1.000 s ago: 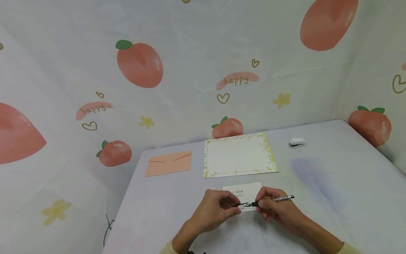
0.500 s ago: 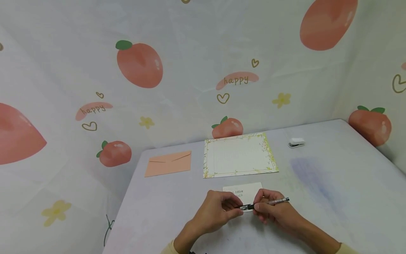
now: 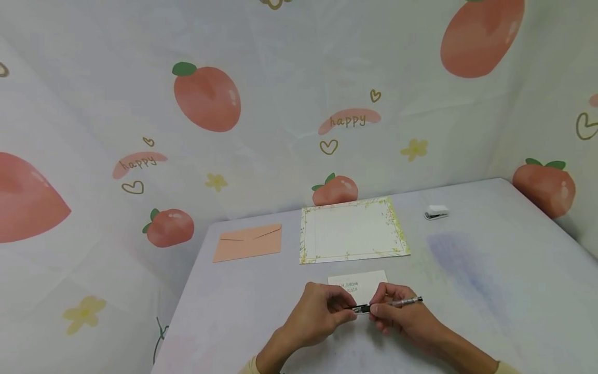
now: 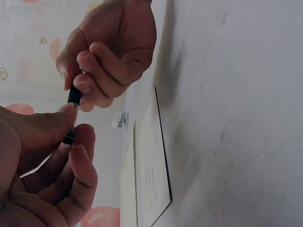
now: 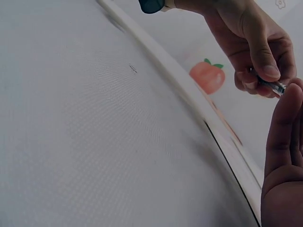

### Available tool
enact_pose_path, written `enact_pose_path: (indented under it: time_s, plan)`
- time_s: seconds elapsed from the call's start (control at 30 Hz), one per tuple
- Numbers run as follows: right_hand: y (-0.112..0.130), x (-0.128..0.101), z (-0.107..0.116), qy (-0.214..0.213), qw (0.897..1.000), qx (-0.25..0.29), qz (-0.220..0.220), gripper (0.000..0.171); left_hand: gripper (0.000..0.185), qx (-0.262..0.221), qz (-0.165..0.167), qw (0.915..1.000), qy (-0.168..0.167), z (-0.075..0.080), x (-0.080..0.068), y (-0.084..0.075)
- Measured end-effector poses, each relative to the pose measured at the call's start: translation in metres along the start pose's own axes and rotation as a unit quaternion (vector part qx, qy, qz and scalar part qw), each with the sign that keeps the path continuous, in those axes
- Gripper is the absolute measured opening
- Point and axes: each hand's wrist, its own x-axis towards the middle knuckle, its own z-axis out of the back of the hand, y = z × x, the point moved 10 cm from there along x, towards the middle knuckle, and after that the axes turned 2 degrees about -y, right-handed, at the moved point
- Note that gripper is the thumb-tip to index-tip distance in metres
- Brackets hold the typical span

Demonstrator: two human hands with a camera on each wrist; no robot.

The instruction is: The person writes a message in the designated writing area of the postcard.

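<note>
Nearest to us, our left hand [image 3: 322, 314] pinches the black cap end of a slim pen with a clear barrel [image 3: 390, 303], thumb and curled fingers closed round it. Our right hand [image 3: 397, 314] has its grip closed on the same pen, just beside the left hand, with the barrel sticking out to the right. The pen is held just above the pale grey cloth-covered desk [image 3: 490, 291], level and crosswise. In the left wrist view the thumb [image 4: 45, 127] presses on the black part of the pen [image 4: 73, 97].

Right beyond the hands a small white card with printed lines [image 3: 362, 284] lies flat on the desk. Further back lies a cream letter sheet with a leafy yellow-green border [image 3: 352, 229], and to its left, apart from it, a peach paper envelope [image 3: 248, 242]. Near the far right sits a small white stapler-like object [image 3: 436, 212].

Behind the desk hangs a white fabric backdrop printed with peaches, hearts and the word "happy" [image 3: 280, 119].
</note>
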Motion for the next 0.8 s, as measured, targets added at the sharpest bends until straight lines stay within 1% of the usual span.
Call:
enact_pose_path:
  time_s: [0.2,0.37,0.5,0.8]
  plan:
    - [-0.0004,0.0012,-0.0030,0.000,1.000,0.001,0.010,0.014,0.012,0.010,0.001,0.9999,-0.010,0.0030,-0.0016,0.0004]
    - [0.0021,0.0024,-0.0038,-0.006,1.000,-0.006,0.019,0.014,0.013,0.007,0.010,0.9997,-0.022,0.0054,-0.0017,0.0004]
    - [0.0033,0.0028,-0.0047,-0.007,1.000,-0.006,0.022,0.013,0.014,0.002,0.016,0.9995,-0.025,0.0063,-0.0027,-0.0009]
    - [-0.0002,0.0021,-0.0070,-0.008,1.000,-0.012,0.007,0.012,0.014,-0.013,0.036,0.9990,-0.022,0.0069,-0.0048,-0.0004]
